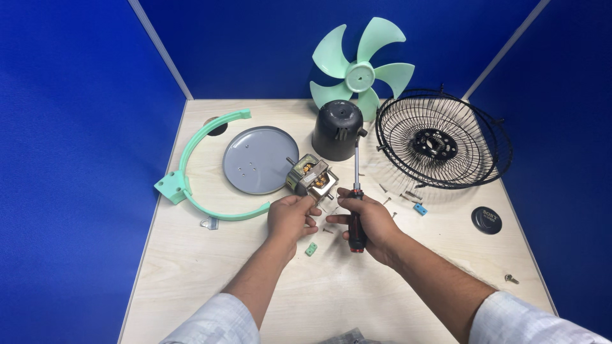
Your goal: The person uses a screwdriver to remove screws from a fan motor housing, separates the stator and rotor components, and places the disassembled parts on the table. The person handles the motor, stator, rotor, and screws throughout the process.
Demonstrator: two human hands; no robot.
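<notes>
A pale wooden counter (191, 267) is carrying the parts of a taken-apart fan: a black wire grille (441, 141), mint-green blades (359, 75), a green ring (191, 185), a grey round plate (258, 159) and a black motor cover (338, 130). The left hand (290, 216) is touching the exposed motor (311, 176), its fingers curling loosely at the motor's near edge. The right hand (370, 223) is clenching its fingers round a screwdriver (356, 191), shaft pointing upward beside the motor. Loose screws (408, 196) are lying nearby.
</notes>
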